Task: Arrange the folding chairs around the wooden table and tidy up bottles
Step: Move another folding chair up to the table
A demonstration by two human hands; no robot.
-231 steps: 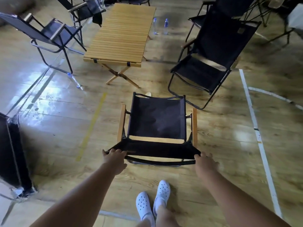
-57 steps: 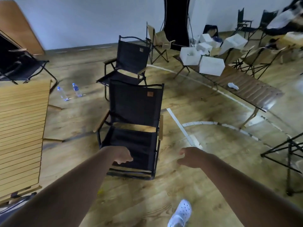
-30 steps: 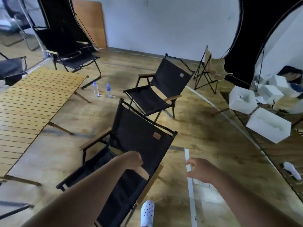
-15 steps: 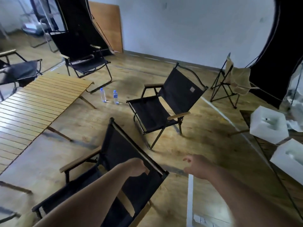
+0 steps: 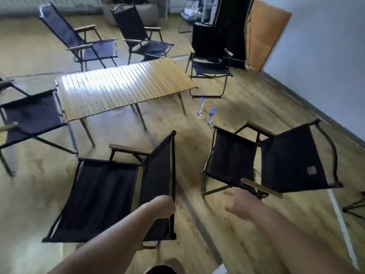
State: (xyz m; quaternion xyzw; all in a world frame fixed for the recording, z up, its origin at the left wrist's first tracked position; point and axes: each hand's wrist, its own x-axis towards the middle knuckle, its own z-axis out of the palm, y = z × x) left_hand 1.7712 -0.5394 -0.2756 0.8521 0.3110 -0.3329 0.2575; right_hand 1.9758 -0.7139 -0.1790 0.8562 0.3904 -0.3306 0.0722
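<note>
My left hand [image 5: 161, 207] grips the top rail of the backrest of a black folding chair [image 5: 110, 194], whose seat faces the slatted wooden table [image 5: 122, 88]. My right hand [image 5: 240, 202] hovers open beside the wooden armrest of a second black chair [image 5: 266, 163] on the right. Two clear water bottles [image 5: 205, 112] with blue caps stand upright on the floor between the table's right end and that second chair. More black chairs stand around the table: one at the left [image 5: 29, 117], two behind it [image 5: 87, 42], one at its right end [image 5: 210, 58].
An orange board [image 5: 264, 32] leans on the white wall at the back right, beside a tall black panel [image 5: 235, 26]. White tape lines [image 5: 343, 224] run along the wooden floor at the right.
The view has swung left, so the table now lies ahead. The chair in my left hand has turned with me, its seat now facing the table. My right hand stays open and free.
</note>
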